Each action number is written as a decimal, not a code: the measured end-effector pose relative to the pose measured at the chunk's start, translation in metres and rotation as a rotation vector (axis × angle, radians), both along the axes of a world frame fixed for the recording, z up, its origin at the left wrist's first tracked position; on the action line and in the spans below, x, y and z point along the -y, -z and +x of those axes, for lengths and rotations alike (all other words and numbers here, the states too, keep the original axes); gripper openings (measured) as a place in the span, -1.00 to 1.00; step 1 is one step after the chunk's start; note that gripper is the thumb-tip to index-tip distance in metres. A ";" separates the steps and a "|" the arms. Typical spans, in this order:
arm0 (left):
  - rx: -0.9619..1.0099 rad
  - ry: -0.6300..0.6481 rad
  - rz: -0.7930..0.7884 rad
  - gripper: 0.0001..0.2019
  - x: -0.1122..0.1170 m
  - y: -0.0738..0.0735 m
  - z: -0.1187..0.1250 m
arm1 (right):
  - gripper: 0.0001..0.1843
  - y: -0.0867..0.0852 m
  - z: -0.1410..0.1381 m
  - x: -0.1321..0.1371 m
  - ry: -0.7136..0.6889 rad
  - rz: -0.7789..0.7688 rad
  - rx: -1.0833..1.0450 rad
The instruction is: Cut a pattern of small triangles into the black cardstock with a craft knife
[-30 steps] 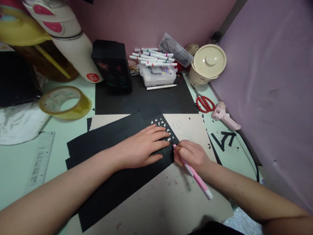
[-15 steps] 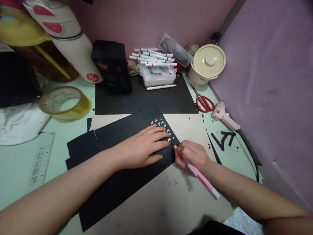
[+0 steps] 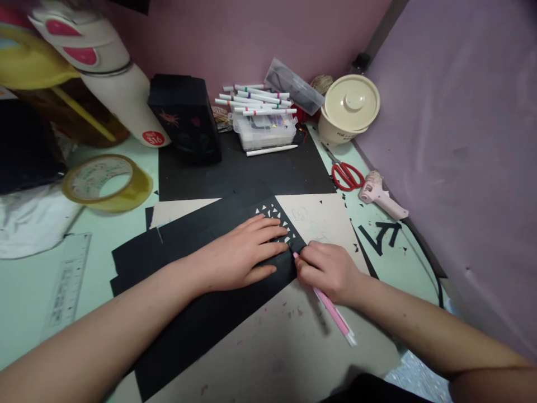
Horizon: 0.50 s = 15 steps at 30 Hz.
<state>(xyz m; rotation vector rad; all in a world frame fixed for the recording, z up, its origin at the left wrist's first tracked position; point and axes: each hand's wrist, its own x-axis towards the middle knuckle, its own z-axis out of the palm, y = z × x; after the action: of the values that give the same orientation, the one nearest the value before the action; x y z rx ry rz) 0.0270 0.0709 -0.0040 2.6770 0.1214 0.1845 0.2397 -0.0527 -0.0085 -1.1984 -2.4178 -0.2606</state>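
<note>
My left hand (image 3: 251, 252) lies flat on a sheet of black card (image 3: 188, 330), fingers spread. Beside its fingertips the card has several small triangular cut-outs (image 3: 274, 210) with pale surface showing through. My right hand (image 3: 327, 268) is closed around a slim pink craft knife (image 3: 335, 316), whose white back end slants down toward me. The knife's tip touches or hovers close to the card near the cut-outs; which of the two I cannot tell. Under the card is a pale grey board (image 3: 268, 358) with small coloured marks.
Red-handled scissors (image 3: 346, 174), a pink glue gun (image 3: 381, 196) and black paper strips (image 3: 380, 235) lie at the right. Markers (image 3: 255, 101) top a clear box behind. Left are a tape roll (image 3: 107, 182), a ruler (image 3: 69, 282) and a white bottle (image 3: 117, 84). A cream lidded pot (image 3: 350, 109) stands back right.
My right hand has turned the craft knife, so its back end swings left and slightly down. The left hand stays on the card. The whole view has shifted slightly.
</note>
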 end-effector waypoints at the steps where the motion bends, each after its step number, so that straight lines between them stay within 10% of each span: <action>1: 0.001 -0.001 -0.001 -0.62 0.000 0.000 0.000 | -0.69 -0.002 0.000 0.000 -0.003 0.006 0.009; 15: -0.002 0.006 -0.005 -0.61 0.000 -0.003 -0.001 | -0.86 0.004 0.009 -0.002 0.102 -0.018 -0.361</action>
<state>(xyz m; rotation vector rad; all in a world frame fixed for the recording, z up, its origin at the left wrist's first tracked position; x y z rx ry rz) 0.0265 0.0714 -0.0010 2.6723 0.1145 0.1800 0.2482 -0.0507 -0.0121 -1.2569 -2.0564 -0.0460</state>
